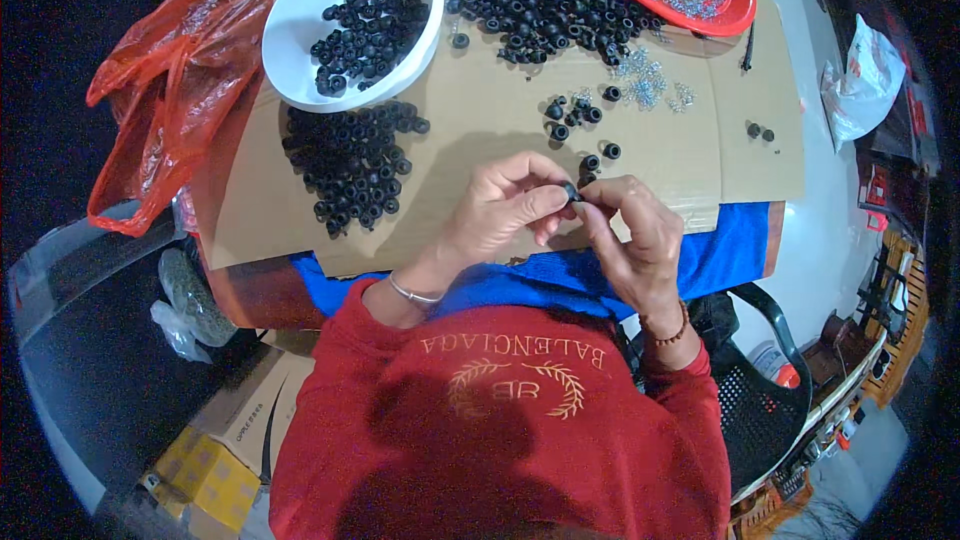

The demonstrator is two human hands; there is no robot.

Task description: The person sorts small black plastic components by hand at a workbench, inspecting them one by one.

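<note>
Both my hands meet over the near part of the cardboard. My left hand (510, 208) pinches a small round black part (571, 191) between thumb and fingertips. From the other side my right hand (638, 235) closes its thumb and forefinger on the same part; whether it also holds a smaller piece is hidden. Just beyond my fingers lie several loose black ring-shaped parts (611, 151). A small group of similar black parts (572, 112) sits farther out, beside a scatter of tiny shiny clear or silvery pieces (642, 80).
A white bowl (290, 50) of black parts stands far left, with a black pile (350, 170) nearer me. Behind is a larger black heap (550, 5) and a red tray (735, 15) of shiny pieces. A red plastic bag (190, 70) lies left; cardboard (745, 140) covers the table.
</note>
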